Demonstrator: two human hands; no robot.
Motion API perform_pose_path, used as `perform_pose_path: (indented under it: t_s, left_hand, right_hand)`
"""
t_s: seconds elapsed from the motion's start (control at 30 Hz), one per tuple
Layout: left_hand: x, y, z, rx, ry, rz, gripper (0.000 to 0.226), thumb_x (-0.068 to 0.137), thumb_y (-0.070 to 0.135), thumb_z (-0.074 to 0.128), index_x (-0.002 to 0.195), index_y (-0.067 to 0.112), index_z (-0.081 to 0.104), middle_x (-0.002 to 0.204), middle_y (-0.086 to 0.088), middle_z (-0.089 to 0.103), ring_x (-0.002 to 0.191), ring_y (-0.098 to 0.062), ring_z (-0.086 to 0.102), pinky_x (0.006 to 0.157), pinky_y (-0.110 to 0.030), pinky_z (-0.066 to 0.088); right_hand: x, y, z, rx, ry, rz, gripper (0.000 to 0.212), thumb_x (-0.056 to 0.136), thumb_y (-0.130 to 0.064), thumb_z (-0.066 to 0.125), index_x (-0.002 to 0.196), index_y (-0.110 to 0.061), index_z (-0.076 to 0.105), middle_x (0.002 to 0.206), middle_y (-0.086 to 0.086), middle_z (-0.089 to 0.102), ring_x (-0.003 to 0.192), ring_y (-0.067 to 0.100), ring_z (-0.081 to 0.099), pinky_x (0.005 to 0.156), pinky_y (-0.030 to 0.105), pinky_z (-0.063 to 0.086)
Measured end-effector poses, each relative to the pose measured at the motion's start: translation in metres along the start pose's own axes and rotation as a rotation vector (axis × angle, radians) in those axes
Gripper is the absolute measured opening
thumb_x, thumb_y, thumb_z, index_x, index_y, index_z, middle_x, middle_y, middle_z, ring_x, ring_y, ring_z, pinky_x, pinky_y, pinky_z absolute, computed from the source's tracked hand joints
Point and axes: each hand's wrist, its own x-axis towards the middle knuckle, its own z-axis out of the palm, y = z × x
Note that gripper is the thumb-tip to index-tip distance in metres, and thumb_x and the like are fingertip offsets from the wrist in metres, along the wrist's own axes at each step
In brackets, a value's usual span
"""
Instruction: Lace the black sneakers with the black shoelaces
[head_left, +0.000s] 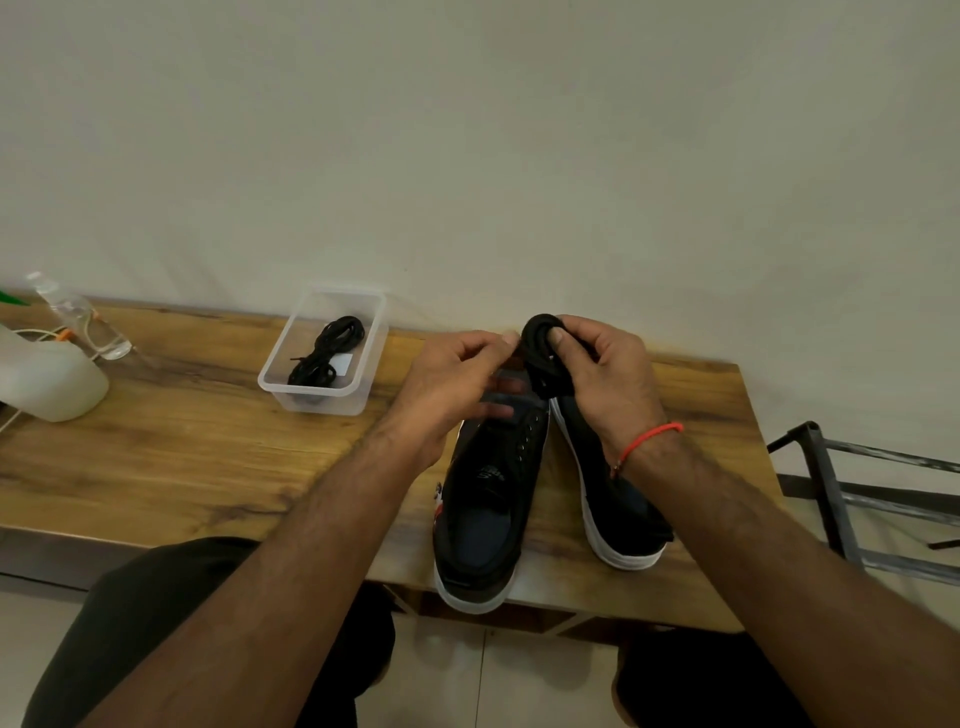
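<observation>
Tabletop (182, 457) carries two black sneakers (488, 499) side by side, toes pointing away, while just above their toes the right hand (602, 374) grips a coiled black shoelace (543, 345), the left hand (457, 374) reaching in beside it with fingers loosely curled, seemingly to unwind it.

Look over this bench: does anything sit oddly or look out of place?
One thing: the left sneaker sticks out past the near edge of the wooden table, so its heel hangs over the floor. The right sneaker lies fully on the table. A second coiled shoelace sits neatly in the clear tub. Nothing spilled or damaged.
</observation>
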Motion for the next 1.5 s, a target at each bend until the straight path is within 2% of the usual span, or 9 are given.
perform_pose_path:
  t_s: [0.17,0.37,0.6,0.67,0.8,0.9,1.0,1.23,1.5]
  left_hand:
    - [-0.002,0.000,0.002,0.073,0.025,0.109,0.028,0.093,0.032,0.072,0.111,0.010,0.076,0.097,-0.006,0.079,0.085,-0.020,0.077,0.070,-0.034,0.063]
    - [0.004,-0.004,-0.004,-0.017,0.032,0.077,0.025,0.092,0.030,0.073,0.101,0.008,0.075,0.094,-0.010,0.077,0.092,-0.025,0.076,0.084,-0.044,0.063]
    - [0.006,-0.018,0.016,-0.132,0.129,0.037,0.035,0.107,0.042,0.045,0.118,0.014,0.063,0.108,-0.009,0.073,0.102,-0.019,0.072,0.087,-0.034,0.060]
    - [0.007,-0.020,0.018,-0.154,0.164,0.054,0.034,0.108,0.042,0.043,0.121,0.016,0.061,0.115,-0.006,0.072,0.110,-0.019,0.070,0.096,-0.040,0.058]
    - [0.007,-0.006,0.010,-0.251,0.216,0.116,0.031,0.111,0.031,0.039,0.125,0.008,0.054,0.108,-0.003,0.076,0.105,-0.019,0.072,0.087,-0.034,0.060]
    - [0.011,0.009,-0.012,-0.275,0.265,0.150,0.027,0.111,0.028,0.039,0.124,0.009,0.052,0.099,-0.005,0.074,0.092,-0.018,0.074,0.080,-0.035,0.062]
    - [0.021,0.022,-0.042,-0.128,0.285,0.187,0.026,0.111,0.030,0.039,0.124,0.011,0.051,0.101,-0.007,0.070,0.091,-0.020,0.074,0.076,-0.036,0.063]
    - [0.083,0.003,-0.129,0.553,0.397,0.067,0.039,0.111,0.038,0.032,0.130,0.008,0.047,0.122,-0.014,0.061,0.112,-0.030,0.060,0.091,-0.039,0.048]
    - [0.129,-0.032,-0.166,0.826,0.354,-0.113,0.050,0.111,0.040,0.026,0.133,-0.001,0.048,0.130,-0.025,0.058,0.116,-0.039,0.056,0.089,-0.040,0.044]
  right_hand:
    - [-0.004,0.002,0.004,-0.124,-0.060,-0.105,0.022,0.099,-0.019,0.060,0.114,-0.016,0.075,0.103,-0.004,0.076,0.100,0.012,0.071,0.092,0.040,0.057]
    - [-0.007,-0.001,0.007,0.089,-0.081,-0.001,0.020,0.098,-0.010,0.061,0.113,-0.014,0.074,0.100,0.002,0.077,0.098,0.016,0.072,0.091,0.034,0.058]
    - [-0.012,-0.001,0.017,-0.074,-0.120,-0.059,0.020,0.098,-0.016,0.063,0.114,-0.019,0.074,0.095,-0.008,0.073,0.092,0.006,0.069,0.089,0.021,0.054]
    - [-0.013,0.005,0.021,-0.314,-0.120,-0.151,0.026,0.098,-0.016,0.062,0.122,-0.020,0.071,0.105,-0.004,0.064,0.100,0.008,0.059,0.091,0.010,0.044]
    - [-0.013,0.008,0.021,-0.481,-0.164,-0.174,0.035,0.100,-0.027,0.059,0.134,-0.032,0.061,0.135,0.003,0.044,0.125,0.022,0.039,0.103,0.036,0.046]
    - [-0.016,-0.001,0.020,-0.372,-0.207,-0.200,0.030,0.099,-0.030,0.060,0.129,-0.036,0.062,0.133,-0.004,0.045,0.125,0.016,0.042,0.094,0.017,0.045]
    - [-0.019,-0.009,0.015,-0.355,-0.203,-0.214,0.025,0.099,-0.027,0.059,0.124,-0.030,0.065,0.129,-0.006,0.048,0.116,0.009,0.048,0.081,0.004,0.042]
    - [-0.019,-0.014,0.007,-0.330,-0.198,-0.253,0.019,0.099,-0.023,0.060,0.115,-0.025,0.069,0.124,-0.010,0.052,0.107,0.004,0.054,0.075,0.006,0.043]
    - [-0.014,-0.009,0.001,-0.282,-0.230,-0.258,0.019,0.099,-0.017,0.060,0.111,-0.027,0.071,0.121,-0.014,0.054,0.102,0.003,0.059,0.078,0.012,0.049]
